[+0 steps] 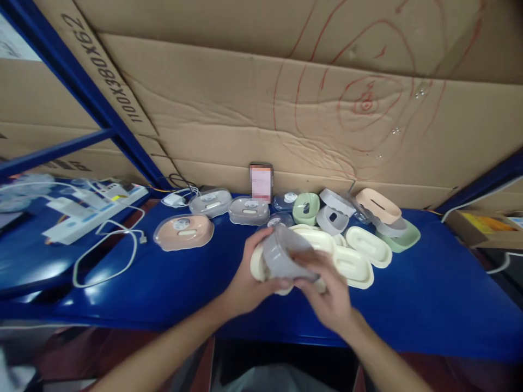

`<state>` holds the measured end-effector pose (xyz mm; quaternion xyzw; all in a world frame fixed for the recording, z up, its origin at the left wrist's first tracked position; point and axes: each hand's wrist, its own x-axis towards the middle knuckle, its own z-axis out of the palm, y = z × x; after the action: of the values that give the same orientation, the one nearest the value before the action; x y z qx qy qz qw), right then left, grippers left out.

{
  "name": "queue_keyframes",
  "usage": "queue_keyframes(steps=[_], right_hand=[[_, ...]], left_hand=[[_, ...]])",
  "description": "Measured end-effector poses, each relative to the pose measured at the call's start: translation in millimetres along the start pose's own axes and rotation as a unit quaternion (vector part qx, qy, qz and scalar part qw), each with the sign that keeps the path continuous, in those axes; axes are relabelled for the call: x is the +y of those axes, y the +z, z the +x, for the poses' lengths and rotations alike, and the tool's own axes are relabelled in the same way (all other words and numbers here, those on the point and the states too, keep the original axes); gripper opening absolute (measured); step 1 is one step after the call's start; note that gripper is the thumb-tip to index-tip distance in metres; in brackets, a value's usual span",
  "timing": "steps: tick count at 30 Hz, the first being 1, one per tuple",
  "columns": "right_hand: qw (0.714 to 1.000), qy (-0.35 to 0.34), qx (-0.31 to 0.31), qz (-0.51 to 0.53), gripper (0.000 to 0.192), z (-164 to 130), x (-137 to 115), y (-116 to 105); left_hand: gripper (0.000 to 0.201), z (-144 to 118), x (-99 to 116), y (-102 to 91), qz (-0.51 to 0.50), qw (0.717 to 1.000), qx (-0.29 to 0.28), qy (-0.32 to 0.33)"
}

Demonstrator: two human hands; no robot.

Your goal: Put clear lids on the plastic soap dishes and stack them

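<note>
Above the front part of the blue table, my left hand [257, 286] and my right hand [330, 294] are closed around a grey oval plastic container [281, 253], which is tilted. Part of a cream piece [257, 264] shows beside my left fingers; whether it is held too I cannot tell. Behind and right of my hands lie several cream oval trays [369, 247], some overlapping. The fingers of my right hand are blurred and cover the container's right side.
Grey lidded boxes [210, 203] and a pink lidded box [183, 232] stand left. At the back are a phone [261, 183], a green container [306, 209] and a stack topped by a peach container [378, 206]. A power strip [93, 215] with white cables lies far left.
</note>
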<state>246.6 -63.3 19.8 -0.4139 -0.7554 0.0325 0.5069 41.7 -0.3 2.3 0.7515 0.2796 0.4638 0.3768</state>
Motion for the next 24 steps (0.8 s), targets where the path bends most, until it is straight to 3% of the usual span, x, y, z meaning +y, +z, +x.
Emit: queue_keyframes(steps=[3,6,8,10,13,16,18,20,22,24], right_hand=[[0.984,-0.025,-0.023,-0.172,0.037,44,44,-29],[0.967,0.001,-0.07,-0.246,0.029,84,93,-48],[0.959,0.017,-0.091,-0.269,0.032,99,112,-51],[0.957,0.023,-0.087,-0.277,0.037,100,112,-46],[0.962,-0.011,-0.106,-0.251,0.046,83,80,-26],[0.952,-0.09,-0.162,-0.243,0.051,63,46,-11],[0.945,-0.121,-0.162,-0.258,0.048,58,42,-15],[0.944,-0.131,-0.14,-0.27,0.051,60,57,-31],[0.942,-0.127,-0.11,-0.291,0.05,67,85,-56],[0.941,-0.105,-0.087,-0.309,0.041,76,118,-81]], left_hand=[[0.062,42,-13,-0.8,0.018,0.997,0.071,-0.002],[0.037,65,-29,0.8,0.019,0.993,0.111,-0.034],[0.029,71,-38,3.8,0.016,0.991,0.125,-0.039],[0.023,74,-44,7.6,0.012,0.988,0.149,-0.044],[0.021,78,-46,15.4,-0.005,0.982,0.178,-0.068],[0.033,85,-38,22.0,-0.028,0.982,0.157,-0.099],[0.037,91,-32,19.3,-0.037,0.985,0.13,-0.108],[0.037,95,-30,5.7,-0.003,0.992,0.099,-0.078],[0.038,96,-33,-18.5,0.12,0.991,0.047,-0.02],[0.039,94,-44,-47.3,0.31,0.95,-0.018,0.004]])
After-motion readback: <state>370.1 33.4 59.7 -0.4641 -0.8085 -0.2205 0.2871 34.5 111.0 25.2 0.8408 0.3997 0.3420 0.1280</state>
